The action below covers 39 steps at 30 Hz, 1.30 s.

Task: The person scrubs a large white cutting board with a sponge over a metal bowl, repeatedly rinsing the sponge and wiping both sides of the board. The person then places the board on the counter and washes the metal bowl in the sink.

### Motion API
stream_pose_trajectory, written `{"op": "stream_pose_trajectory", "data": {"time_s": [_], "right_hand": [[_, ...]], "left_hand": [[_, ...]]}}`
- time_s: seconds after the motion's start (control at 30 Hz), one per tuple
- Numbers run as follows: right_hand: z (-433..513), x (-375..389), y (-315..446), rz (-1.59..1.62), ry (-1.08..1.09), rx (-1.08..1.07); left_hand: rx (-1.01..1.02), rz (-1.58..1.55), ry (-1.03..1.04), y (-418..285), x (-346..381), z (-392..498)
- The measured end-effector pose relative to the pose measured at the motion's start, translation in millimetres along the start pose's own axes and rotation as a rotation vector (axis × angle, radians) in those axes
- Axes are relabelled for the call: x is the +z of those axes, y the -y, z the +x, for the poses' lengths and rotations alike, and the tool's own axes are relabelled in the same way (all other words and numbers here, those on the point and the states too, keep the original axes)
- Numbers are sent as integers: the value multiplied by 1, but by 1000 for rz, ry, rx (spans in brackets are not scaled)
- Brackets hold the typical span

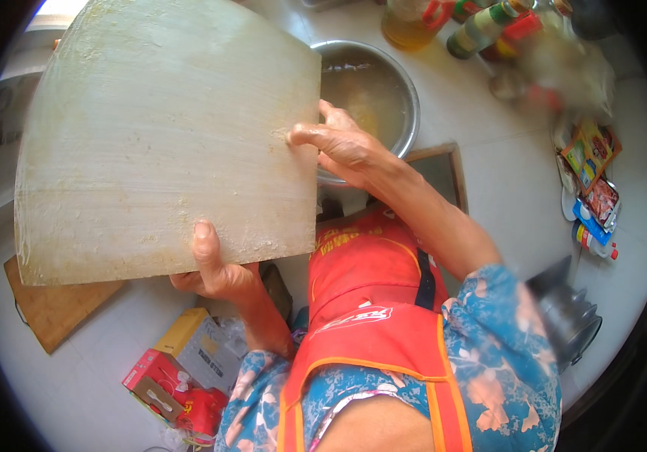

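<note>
A large pale board is held up in front of me, with dough-like residue and yellowish stains on its face. My left hand grips its lower edge, thumb on the near face and fingers behind. At the right edge, my right hand pinches the board, thumb on the face and the other fingers partly hidden beyond the edge. Behind the board and my right hand is a round metal basin of cloudy liquid. The board hides the basin's left part.
A wooden cutting board lies at left. Cardboard boxes stand lower left. Bottles and an oil jug are at the back. Food packets lie at right, above dark metal pans. A wood-framed opening borders the basin.
</note>
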State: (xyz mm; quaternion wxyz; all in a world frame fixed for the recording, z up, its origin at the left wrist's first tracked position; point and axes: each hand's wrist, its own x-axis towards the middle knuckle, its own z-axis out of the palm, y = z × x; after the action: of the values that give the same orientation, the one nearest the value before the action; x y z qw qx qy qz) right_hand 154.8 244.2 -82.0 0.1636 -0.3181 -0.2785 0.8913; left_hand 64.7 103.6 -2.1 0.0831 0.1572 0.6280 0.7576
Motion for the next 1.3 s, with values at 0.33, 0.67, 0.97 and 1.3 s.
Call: {"op": "stream_pose_trajectory", "data": {"time_s": [0.33, 0.67, 0.97, 1.3], "right_hand": [[1, -3, -21, -53, -14, -138], [-3, 2, -15, -63, -53, -110], [24, -29, -1, 289, 4, -159], [33, -63, -5, 217, 34, -181]], "left_hand": [[78, 11, 9, 6, 3, 1], [44, -1, -47, 5, 3, 1], [-60, -44, -51, 0, -14, 6], [-34, -49, -13, 5, -32, 4]]}}
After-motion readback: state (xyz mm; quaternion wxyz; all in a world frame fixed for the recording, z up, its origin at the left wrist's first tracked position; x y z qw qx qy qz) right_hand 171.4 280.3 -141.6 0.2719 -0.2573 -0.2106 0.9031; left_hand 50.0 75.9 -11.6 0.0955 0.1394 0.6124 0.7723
